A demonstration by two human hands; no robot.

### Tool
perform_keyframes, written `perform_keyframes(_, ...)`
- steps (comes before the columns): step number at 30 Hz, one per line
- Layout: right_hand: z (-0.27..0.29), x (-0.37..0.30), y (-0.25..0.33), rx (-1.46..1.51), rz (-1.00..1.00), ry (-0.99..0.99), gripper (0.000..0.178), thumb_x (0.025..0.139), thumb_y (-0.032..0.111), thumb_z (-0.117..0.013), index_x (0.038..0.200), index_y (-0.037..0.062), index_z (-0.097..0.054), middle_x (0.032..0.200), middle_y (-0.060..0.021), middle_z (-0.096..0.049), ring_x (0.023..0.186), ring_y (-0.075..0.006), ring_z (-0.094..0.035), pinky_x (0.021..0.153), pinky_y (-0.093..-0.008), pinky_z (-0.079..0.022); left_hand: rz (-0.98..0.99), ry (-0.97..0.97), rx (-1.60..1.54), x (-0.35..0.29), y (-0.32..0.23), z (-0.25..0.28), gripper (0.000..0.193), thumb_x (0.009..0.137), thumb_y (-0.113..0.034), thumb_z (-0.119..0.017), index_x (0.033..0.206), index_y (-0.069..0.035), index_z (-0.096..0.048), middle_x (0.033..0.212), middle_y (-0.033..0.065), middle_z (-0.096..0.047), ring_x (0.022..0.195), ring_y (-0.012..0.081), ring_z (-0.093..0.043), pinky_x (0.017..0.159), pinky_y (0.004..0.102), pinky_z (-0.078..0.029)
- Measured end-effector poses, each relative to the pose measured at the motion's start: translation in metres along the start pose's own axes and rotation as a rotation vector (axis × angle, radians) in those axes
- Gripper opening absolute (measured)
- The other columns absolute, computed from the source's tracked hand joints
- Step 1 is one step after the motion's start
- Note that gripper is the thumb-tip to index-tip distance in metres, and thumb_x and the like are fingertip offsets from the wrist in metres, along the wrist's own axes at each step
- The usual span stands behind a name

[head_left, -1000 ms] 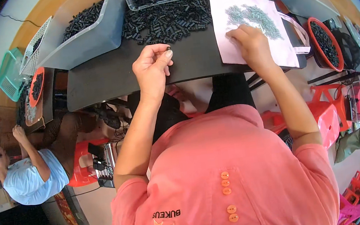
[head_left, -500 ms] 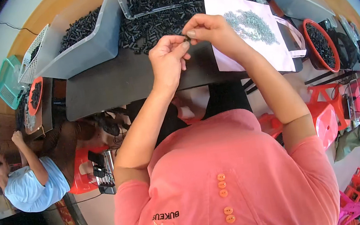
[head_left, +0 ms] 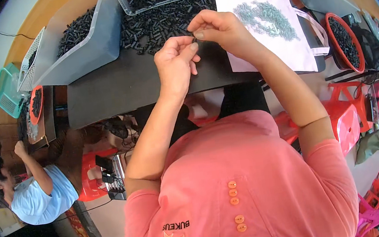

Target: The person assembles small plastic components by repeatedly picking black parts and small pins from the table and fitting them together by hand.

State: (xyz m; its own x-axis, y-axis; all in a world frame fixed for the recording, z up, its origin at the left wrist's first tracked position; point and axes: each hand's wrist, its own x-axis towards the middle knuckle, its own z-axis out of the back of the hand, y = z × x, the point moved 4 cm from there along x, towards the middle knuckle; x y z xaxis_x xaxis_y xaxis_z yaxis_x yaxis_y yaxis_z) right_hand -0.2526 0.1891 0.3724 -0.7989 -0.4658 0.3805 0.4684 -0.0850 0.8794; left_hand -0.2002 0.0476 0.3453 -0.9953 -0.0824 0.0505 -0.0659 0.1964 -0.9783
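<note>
— What's being worked on over there?
— A small black piece point(head_left: 195, 40), tiny from where I stand. It's up at the fingertips, above the far part of the black table point(head_left: 110, 90).

— Which hand has it?
— The left hand point(head_left: 176, 65). Thumb and forefinger pinch the piece, and the other fingers curl loosely underneath. That forearm slants up from the near left, palm turned toward the right.

— And the right hand point(head_left: 222, 28)?
— It reaches in from the right, elbow bent and out wide, wrist angled down to the left. Its thumb and curled forefinger meet the left fingertips, so the piece sits just off its thumb tip. Whether it grips anything itself, I can't tell; the fingers cover it.

— What's around them?
— Just beyond the hands, a loose heap of black pieces point(head_left: 148, 36). To the right, partly behind the right wrist, a pale pink bag point(head_left: 241, 57) lies flat, with a scatter of small clear bits point(head_left: 277, 22) on it.

— Further out?
— A translucent bin point(head_left: 90, 62) of black pieces on the left, a red basket point(head_left: 360, 55) of them on the right. Far left, a co-worker in a light blue shirt point(head_left: 45, 195) sits at another table.
</note>
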Motion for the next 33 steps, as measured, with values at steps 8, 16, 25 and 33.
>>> perform_keyframes(8, -0.006, -0.005, 0.015, -0.174, 0.143, -0.048, 0.014, 0.082, 0.003, -0.064, 0.096, 0.0028, -0.065, 0.085, -0.0104, -0.068, 0.077, -0.0203, -0.068, 0.069, -0.0322, -0.053, -0.031, -0.018, -0.018, -0.002, 0.002, 0.001, 0.008, 0.087, 0.002, -0.063, 0.095, 0.004, -0.062, 0.076, 0.0048, -0.061, 0.058, 0.0079, -0.057, 0.041, 0.0198, -0.042)
perform_keyframes(16, -0.011, -0.011, 0.033, -0.393, 0.363, -0.095, 0.019, 0.078, -0.002, -0.063, 0.095, 0.0067, -0.066, 0.083, -0.0093, -0.066, 0.078, -0.0276, -0.066, 0.067, -0.0354, -0.053, -0.032, -0.029, 0.003, -0.003, 0.0, 0.002, 0.008, 0.086, 0.002, -0.063, 0.094, 0.004, -0.062, 0.074, 0.0043, -0.061, 0.056, 0.0074, -0.055, 0.04, 0.0196, -0.04)
perform_keyframes(25, -0.007, -0.014, 0.035, -0.387, 0.446, -0.092, 0.022, 0.077, -0.002, -0.064, 0.097, 0.0071, -0.065, 0.083, -0.0082, -0.066, 0.078, -0.0258, -0.067, 0.067, -0.0332, -0.053, -0.047, 0.03, -0.037, -0.004, 0.001, 0.003, 0.01, 0.088, 0.001, -0.063, 0.097, 0.005, -0.061, 0.08, 0.0081, -0.064, 0.058, 0.011, -0.057, 0.042, 0.0211, -0.041)
perform_keyframes(33, -0.008, -0.013, 0.028, -0.319, 0.402, -0.121, 0.019, 0.082, 0.0, -0.064, 0.101, 0.0044, -0.065, 0.084, -0.0104, -0.066, 0.075, -0.0251, -0.067, 0.066, -0.0315, -0.053, -0.074, 0.036, -0.027, -0.005, 0.001, 0.002, 0.01, 0.088, 0.002, -0.062, 0.098, 0.005, -0.061, 0.081, 0.0081, -0.064, 0.06, 0.0111, -0.057, 0.044, 0.0215, -0.042)
